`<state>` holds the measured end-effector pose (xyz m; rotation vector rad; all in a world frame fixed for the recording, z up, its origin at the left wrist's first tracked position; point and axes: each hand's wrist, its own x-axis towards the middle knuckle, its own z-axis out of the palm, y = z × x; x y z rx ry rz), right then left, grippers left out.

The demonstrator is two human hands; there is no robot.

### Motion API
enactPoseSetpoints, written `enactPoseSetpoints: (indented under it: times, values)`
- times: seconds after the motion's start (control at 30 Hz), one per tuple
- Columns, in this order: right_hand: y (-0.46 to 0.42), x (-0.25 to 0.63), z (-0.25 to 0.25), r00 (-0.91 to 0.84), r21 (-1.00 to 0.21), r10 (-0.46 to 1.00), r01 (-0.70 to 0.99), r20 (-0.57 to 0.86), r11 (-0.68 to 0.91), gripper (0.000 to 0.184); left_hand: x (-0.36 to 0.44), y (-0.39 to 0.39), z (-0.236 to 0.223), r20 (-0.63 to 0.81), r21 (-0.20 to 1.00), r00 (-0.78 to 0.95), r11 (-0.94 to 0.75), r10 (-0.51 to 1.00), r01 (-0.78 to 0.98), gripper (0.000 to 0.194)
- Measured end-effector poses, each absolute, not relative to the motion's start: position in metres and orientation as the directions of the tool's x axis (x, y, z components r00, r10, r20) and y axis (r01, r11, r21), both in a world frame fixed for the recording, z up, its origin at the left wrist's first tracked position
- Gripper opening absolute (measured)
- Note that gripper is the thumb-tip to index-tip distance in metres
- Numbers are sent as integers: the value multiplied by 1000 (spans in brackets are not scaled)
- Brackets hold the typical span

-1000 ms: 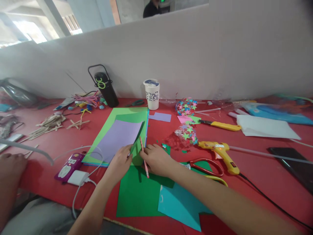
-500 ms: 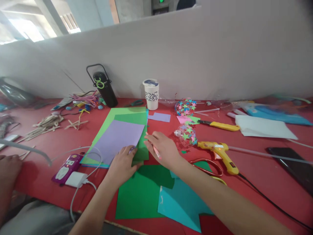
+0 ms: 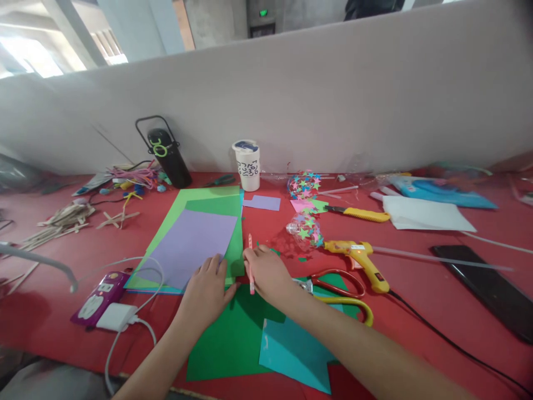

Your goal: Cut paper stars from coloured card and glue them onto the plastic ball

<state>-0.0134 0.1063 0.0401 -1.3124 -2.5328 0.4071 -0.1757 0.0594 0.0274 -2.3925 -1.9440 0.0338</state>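
On the red counter (image 3: 266, 228), a purple paper sheet (image 3: 204, 233) lies uppermost on a layered stack, above a mid-green sheet (image 3: 222, 203) and a light green sheet (image 3: 177, 214). The left hand (image 3: 208, 291) rests on the lower right part of the purple sheet, its fingers extended and laid down, with nothing gripped. The right hand (image 3: 268, 272) is beside the right edge of the stack, its fingers curled closely around a slim pink pencil (image 3: 251, 282); the pencil's far end points toward the wall (image 3: 325, 94). Below both hands lie a dark green sheet (image 3: 216, 344) and a light blue sheet (image 3: 293, 347), the latter partly overlapping the former. Scissors (image 3: 350, 300) with red and yellow handles are near the right forearm; a yellow glue gun (image 3: 366, 258) lies farther right. Handling assessment: the sheets should be light, flexible and easily creased, and likely to slide over one another, so a flat press near an edge, or a light pinch at a corner, appears suitable. The pencil is judged light and rigid, best taken around the middle of its shaft
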Motion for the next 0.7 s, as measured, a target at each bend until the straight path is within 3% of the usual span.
enactPoseSetpoints:
  times: [0.17,0.33,0.53,0.7]
  values:
    - [96,-24,44,-581,-410,813,732,41,544,23,-183,56,23,68,-29,145,-144,987,989,48]
    - [91,-25,43,-596,-594,803,644,5,481,24,-185,54,19,87,-24,94,-92,992,995,43]
    - [99,-34,35,-482,-857,870,487,-103,169,26,-181,58,23,65,-32,99,-97,993,995,44]
    - [100,-49,33,-325,-946,928,315,-184,-78,28,-181,58,22,68,-28,123,-121,990,992,39]
